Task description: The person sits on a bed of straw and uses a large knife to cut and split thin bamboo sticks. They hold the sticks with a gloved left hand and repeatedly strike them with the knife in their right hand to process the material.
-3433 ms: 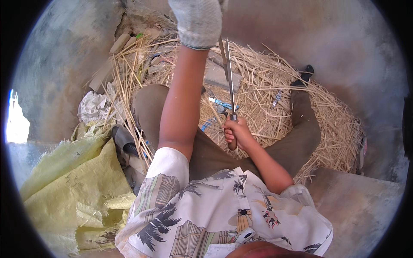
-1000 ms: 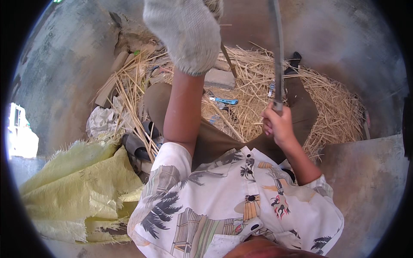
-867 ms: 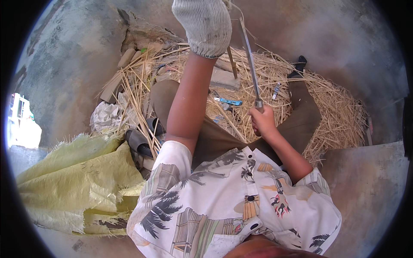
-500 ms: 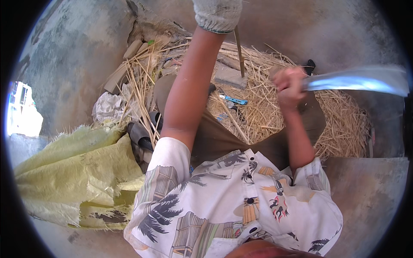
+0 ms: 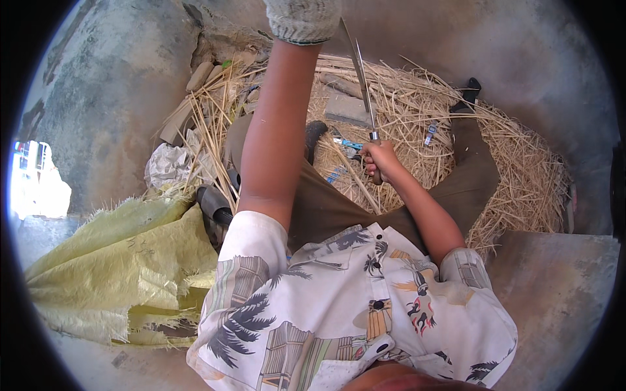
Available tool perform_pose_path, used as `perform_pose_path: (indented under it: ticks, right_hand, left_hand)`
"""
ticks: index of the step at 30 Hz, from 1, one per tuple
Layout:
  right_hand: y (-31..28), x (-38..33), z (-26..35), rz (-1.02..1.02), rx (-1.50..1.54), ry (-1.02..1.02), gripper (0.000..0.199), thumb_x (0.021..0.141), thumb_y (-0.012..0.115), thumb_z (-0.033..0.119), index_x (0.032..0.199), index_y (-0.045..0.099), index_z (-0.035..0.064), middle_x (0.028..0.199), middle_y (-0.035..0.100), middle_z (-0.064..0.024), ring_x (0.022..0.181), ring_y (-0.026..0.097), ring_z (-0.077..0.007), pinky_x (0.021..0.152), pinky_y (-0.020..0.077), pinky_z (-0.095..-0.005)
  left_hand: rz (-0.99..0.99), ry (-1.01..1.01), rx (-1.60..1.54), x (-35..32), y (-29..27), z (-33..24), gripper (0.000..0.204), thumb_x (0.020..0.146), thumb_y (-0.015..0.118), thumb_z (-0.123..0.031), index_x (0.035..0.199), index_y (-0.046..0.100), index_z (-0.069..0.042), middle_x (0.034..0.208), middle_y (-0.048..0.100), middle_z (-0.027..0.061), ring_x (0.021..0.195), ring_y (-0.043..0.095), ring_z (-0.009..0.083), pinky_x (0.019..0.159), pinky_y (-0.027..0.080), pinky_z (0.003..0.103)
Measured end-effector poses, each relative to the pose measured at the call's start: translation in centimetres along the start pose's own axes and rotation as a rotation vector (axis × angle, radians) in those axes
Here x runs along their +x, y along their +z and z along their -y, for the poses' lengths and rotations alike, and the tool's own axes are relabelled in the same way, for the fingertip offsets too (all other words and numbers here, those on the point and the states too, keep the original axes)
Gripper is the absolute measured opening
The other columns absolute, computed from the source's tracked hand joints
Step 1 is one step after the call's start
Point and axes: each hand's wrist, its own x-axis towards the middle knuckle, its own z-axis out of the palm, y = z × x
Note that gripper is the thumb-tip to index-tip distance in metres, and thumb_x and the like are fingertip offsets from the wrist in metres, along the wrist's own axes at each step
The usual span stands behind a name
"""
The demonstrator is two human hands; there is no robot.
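My right hand (image 5: 383, 161) is closed round the handle of a machete (image 5: 366, 88), over the straw between my legs. The long, slightly curved blade points up and away, its far end close beside my left hand. My left hand (image 5: 304, 21), in a grey knitted glove, is raised at the top edge of the view. Its fingers lie outside the picture, so what it holds cannot be seen.
Straw and split strips (image 5: 521, 176) cover the floor around my outstretched legs. A flat grey block (image 5: 349, 110) lies ahead. Yellow woven sacking (image 5: 111, 274), crumpled pale paper (image 5: 168, 164) and dark footwear (image 5: 212, 202) are on the left. A concrete wall (image 5: 124, 85) curves behind.
The machete has swung from pointing far right to pointing ahead, as my right hand moved left and nearer. My left hand shifted slightly left. The thin stick below it no longer shows clearly.
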Motion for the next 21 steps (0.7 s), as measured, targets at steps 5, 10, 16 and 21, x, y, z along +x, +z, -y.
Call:
perform_pose_path:
  ticks: [5,10,16,21]
  right_hand:
    - [1.1,0.6,1.3,0.134,0.12,0.085,0.015,0.082,0.059,0.005,0.074,0.047,0.0079,0.055,0.042,0.0017,0.039,0.037,-0.0085,0.039,0.0346,-0.0298]
    - [0.8,1.7,1.9,0.254,0.23,0.114,0.019,0.082,0.058,0.006,0.071,0.044,0.0104,0.054,0.04,0.0025,0.039,0.037,-0.0087,0.039,0.035,-0.0305]
    - [1.1,2.2,1.8,0.752,0.604,0.161,0.025,0.086,0.057,0.009,0.066,0.041,0.0144,0.051,0.039,0.0044,0.038,0.037,-0.0077,0.039,0.0343,-0.0296]
    - [-1.1,3.4,1.4,0.698,0.46,0.189,0.026,0.085,0.059,0.014,0.063,0.045,0.0122,0.049,0.044,0.0012,0.039,0.042,-0.0117,0.043,0.0377,-0.0325]
  left_hand:
    - [0.061,0.021,-0.109,2.1,-1.0,0.3,0.052,0.101,0.057,-0.05,0.063,0.037,-0.021,0.051,0.026,-0.009,0.038,0.026,0.0048,0.036,0.016,0.025]
    - [0.155,-0.088,-0.189,5.0,-2.4,1.8,0.056,0.1,0.057,-0.055,0.062,0.031,-0.023,0.05,0.021,-0.0089,0.038,0.022,0.0071,0.036,0.016,0.025]
    - [0.203,-0.072,-0.225,8.5,-8.2,3.5,0.05,0.1,0.054,-0.056,0.067,0.037,-0.023,0.052,0.023,-0.0079,0.039,0.023,0.0083,0.036,0.018,0.027]
    - [0.043,-0.098,-0.129,8.5,-12.4,4.6,0.058,0.098,0.052,-0.063,0.065,0.042,-0.016,0.053,0.027,-0.0035,0.042,0.027,0.0124,0.039,0.021,0.028]
